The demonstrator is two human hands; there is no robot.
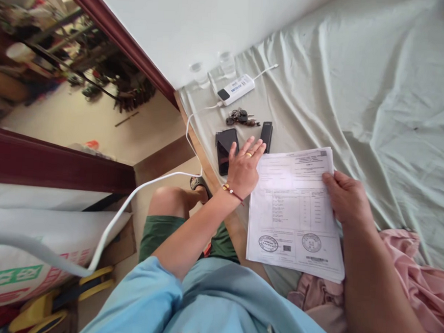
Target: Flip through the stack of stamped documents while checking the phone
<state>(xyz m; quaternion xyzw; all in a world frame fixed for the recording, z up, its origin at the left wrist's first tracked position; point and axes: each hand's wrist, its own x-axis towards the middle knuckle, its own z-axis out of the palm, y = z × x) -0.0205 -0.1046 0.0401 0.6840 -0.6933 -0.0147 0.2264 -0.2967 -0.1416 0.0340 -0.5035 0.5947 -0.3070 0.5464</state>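
Note:
A stack of printed papers (292,209) with a table and two round stamps lies tilted in front of me. My right hand (347,196) grips its right edge, thumb on top and the other fingers partly hidden. My left hand (244,170) is open beside the upper left edge of the papers, fingers stretched out and holding nothing. Its fingertips reach toward a slim black object that looks like a stapler (266,134). A dark-screened phone (226,149) lies just left of that hand.
Beyond the phone are a bunch of keys (242,117) and a white power adapter (236,90) with a cable (132,197) running left over the edge. Two clear cups (226,63) stand by the wall. Pink cloth (416,278) lies right, on the pale green sheet (357,94).

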